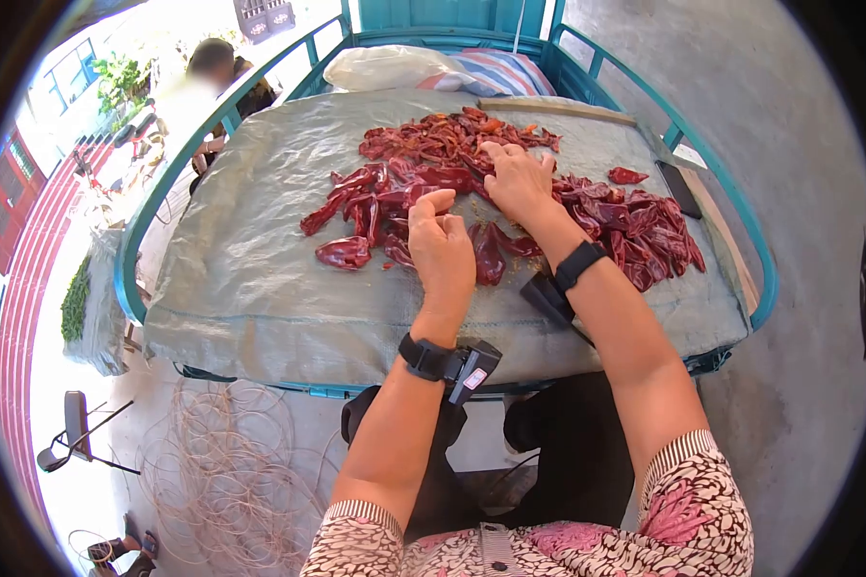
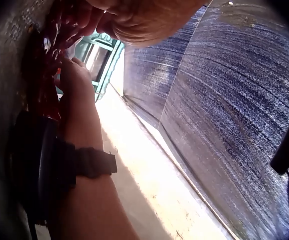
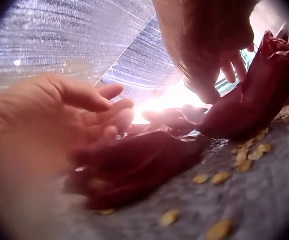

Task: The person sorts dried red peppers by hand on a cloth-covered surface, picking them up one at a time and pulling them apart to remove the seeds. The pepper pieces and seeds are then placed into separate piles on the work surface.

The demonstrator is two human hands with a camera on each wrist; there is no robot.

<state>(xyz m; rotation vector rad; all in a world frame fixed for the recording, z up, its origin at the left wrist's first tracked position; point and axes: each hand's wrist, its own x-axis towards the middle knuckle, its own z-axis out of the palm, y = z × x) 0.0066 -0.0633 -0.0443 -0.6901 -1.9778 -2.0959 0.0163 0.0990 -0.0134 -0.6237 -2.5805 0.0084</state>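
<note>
Left grip (image 1: 441, 245) curls at the near edge of the dried red chilies (image 1: 635, 226), whether pinching one I cannot tell; right grip (image 1: 518, 181) lies spread flat on the heap. Chilies crowd both on grey sackcloth (image 1: 250, 260) over a teal cart (image 1: 122, 274), a dark phone (image 1: 679, 189) just right, a striped sack (image 1: 505, 72) beyond.

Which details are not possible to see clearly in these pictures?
Head view: the curled fingers of the left hand hide whether it holds a pepper.
Left wrist view: the peppers are dark, cut off by the edge.
Right wrist view: the left hand is blurred, too close.
</note>
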